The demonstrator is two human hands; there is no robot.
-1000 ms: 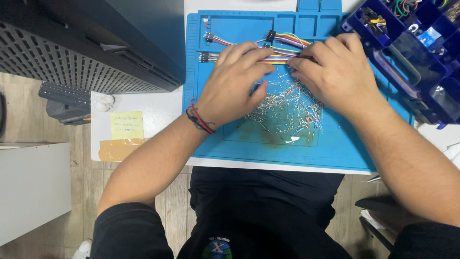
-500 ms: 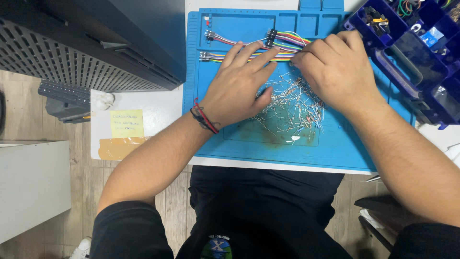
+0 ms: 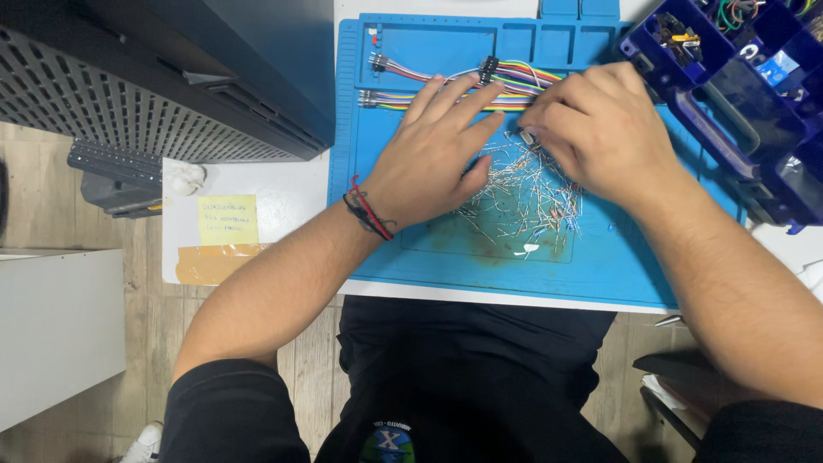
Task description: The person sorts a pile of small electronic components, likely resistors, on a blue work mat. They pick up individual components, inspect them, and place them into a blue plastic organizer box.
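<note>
Resistors [image 3: 523, 193], a loose heap of thin-legged parts, lie spread over the middle of the blue work mat [image 3: 617, 274], and both my hands sit on them. As I judge it, I am sorting through the heap, holding part of it still while I pick single pieces out of the tangle.

My left hand [image 3: 433, 154] lies flat, palm down, fingers stretched and slightly fanned. Its fingertips reach toward the far edge of the mat, where they touch the rainbow jumper wires [image 3: 514, 81]; its thumb rests on the near-left fringe of the heap. It grips nothing.

My right hand [image 3: 591, 129] is curled, knuckles up, over the far-right part of the heap, fingers bent down toward the parts. I cannot tell whether the fingertips have closed on a piece, since the hand hides them.

Beyond the right hand, off the mat's far-right corner, stands the dark blue compartment box [image 3: 729, 94] with small parts in its bins.

The next move, I judge, calls for a fine pinch on one lead and a straight lift, with my left hand pressing so the hooked legs of neighbouring pieces do not drag along.
</note>
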